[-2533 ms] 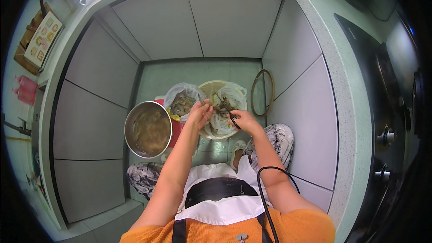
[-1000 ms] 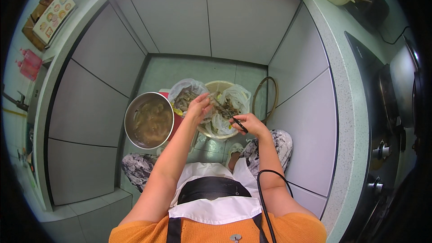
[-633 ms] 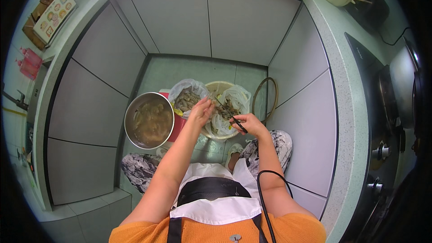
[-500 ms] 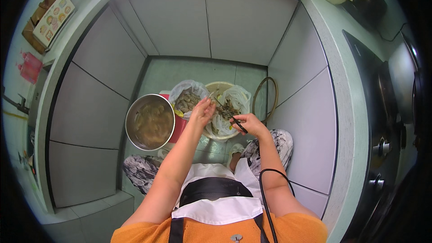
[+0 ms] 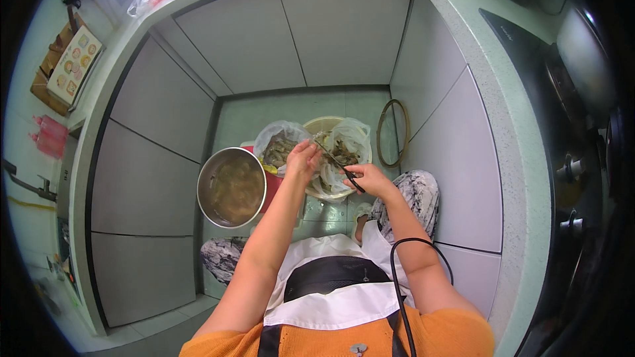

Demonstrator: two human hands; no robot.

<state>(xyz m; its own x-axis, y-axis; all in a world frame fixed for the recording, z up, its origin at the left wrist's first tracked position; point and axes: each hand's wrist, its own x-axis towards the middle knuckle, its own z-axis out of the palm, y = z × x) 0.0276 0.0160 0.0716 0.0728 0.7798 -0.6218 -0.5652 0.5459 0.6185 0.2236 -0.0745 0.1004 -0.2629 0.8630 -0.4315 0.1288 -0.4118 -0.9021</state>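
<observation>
My left hand (image 5: 303,160) is closed, pinching a small shrimp (image 5: 320,139) at its fingertips; most of it is hidden. My right hand (image 5: 372,181) grips black-handled scissors (image 5: 352,178), their blades slanting up-left to the shrimp. Both hands are over a cream basin (image 5: 316,123) lined with a white plastic bag (image 5: 360,133), where brownish scraps lie. Left of it, an opened plastic bag (image 5: 268,133) contains several greyish shrimp (image 5: 278,150). At the far left of the group stands a steel pot (image 5: 201,193) with cloudy water and pale pieces under the surface.
A red object (image 5: 273,193) sits between pot and basin. A brown hoop (image 5: 381,133) leans against the right cabinet. Grey cabinets (image 5: 344,33) enclose the floor on three sides. A black cable (image 5: 395,271) hangs over my right arm. The stove (image 5: 549,152) is at right.
The view has shifted, so the floor items appear slightly farther right. Both hands keep their hold on the shrimp and scissors over the basin.
</observation>
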